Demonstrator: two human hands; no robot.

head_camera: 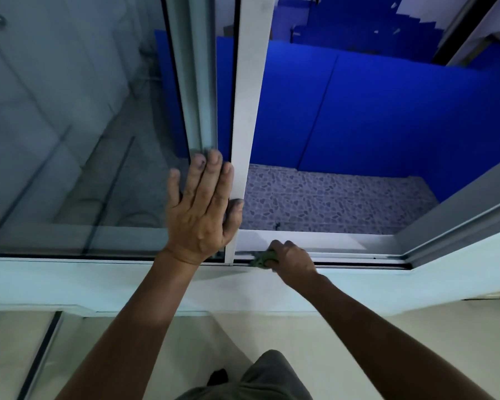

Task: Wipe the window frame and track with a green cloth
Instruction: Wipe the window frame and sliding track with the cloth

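Right hand grip around green cloth

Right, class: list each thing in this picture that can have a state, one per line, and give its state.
Sliding window: partly open, gap on the right.
Green cloth: bunched up, pressed into the track.
Track: uncovered to the right of the cloth.
Left hand: open, flat against the window's edge, fingertips dirty.
Right hand: closed around the cloth.
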